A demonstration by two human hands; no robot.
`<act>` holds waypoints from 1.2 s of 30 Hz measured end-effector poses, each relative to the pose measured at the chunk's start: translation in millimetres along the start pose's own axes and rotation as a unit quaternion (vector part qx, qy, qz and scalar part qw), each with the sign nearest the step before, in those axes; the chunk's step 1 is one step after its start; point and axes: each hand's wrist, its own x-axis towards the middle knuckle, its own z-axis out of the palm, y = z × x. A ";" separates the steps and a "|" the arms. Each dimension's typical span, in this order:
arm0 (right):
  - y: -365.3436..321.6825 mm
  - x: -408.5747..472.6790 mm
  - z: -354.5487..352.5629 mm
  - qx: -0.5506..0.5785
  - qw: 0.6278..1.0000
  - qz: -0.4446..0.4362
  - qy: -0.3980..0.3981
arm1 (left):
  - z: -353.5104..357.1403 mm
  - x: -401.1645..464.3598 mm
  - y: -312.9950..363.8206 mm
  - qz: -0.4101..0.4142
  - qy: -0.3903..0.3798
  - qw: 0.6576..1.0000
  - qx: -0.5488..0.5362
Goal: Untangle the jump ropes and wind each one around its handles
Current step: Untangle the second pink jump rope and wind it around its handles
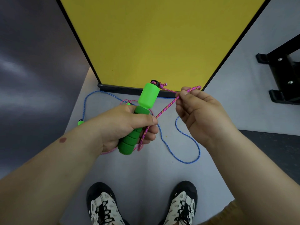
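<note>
The left hand (128,127) is gripping a green handle (139,120) around its ribbed foam section, fingers curled tight, with the thumb pressing the pink rope (164,111) against the foam where a strand is running down alongside the grip. The right hand (199,111) is pinching that same pink rope between thumb and fingertips, up and to the right of the handle, so 1 taut length is stretching between the 2 hands while a short bend of cord is poking out above the fingers. The rope's knotted end is sitting at the black cap on top of the handle, close to the foot of the yellow panel (162,38). To wind well here, I judge that the right hand should be keeping light, steady tension while carrying the cord around the foam, laying each turn just beside the last, and the left thumb should be lifting only long enough to let each turn pass and then clamping down again. More pink cord is trailing behind the left hand to the floor (129,172), so slack needs feeding in without snagging. The blue rope (188,137) is lying in loose loops on the floor beneath the hands, with a second green handle (80,122) at its left end; where pink and blue cross near the hands, I cannot tell whether they are truly separate, so that is worth checking first.
</note>
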 end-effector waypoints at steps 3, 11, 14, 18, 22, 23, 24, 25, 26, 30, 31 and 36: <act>0.6 1.0 -0.6 0.011 1.000 0.009 0.002 | -0.1 0.0 -0.1 0.001 -0.002 1.000 0.007; 11.4 -9.3 6.1 -0.088 0.985 0.068 -0.135 | -0.1 0.1 0.5 0.006 0.006 1.000 -0.003; 14.9 -11.3 7.6 -0.129 0.977 0.068 -0.155 | 0.7 0.4 0.9 0.007 0.002 1.000 -0.003; 13.2 -10.6 8.2 -0.126 0.982 0.049 -0.132 | 0.2 1.1 0.3 0.003 0.009 1.000 -0.003; 7.3 -6.2 5.9 -0.076 0.995 0.016 -0.069 | -0.2 1.3 -0.4 -0.003 0.011 1.000 -0.001; 4.7 -4.7 4.5 -0.061 0.997 0.009 -0.053 | 0.2 1.2 -0.3 -0.003 0.010 1.000 0.001; 1.9 -3.2 3.1 -0.046 0.998 0.005 -0.038 | 0.7 1.0 -0.2 -0.003 0.010 1.000 0.003; -0.8 -1.8 1.8 -0.034 0.999 0.001 -0.027 | 1.1 1.0 0.0 -0.002 0.009 1.000 0.004; -2.7 -0.5 0.5 -0.023 1.000 -0.001 -0.018 | 1.1 1.1 0.2 -0.001 0.009 1.000 0.003; -2.6 1.2 -1.1 -0.009 1.000 0.006 -0.016 | 0.9 1.0 0.6 0.002 0.008 1.000 0.006; -1.3 0.8 -0.6 -0.014 1.000 0.012 -0.024 | 1.2 0.8 0.4 0.003 0.008 1.000 0.004; 7.9 -6.9 4.3 -0.073 0.990 0.053 -0.109 | 1.3 1.2 0.1 0.007 0.010 1.000 -0.003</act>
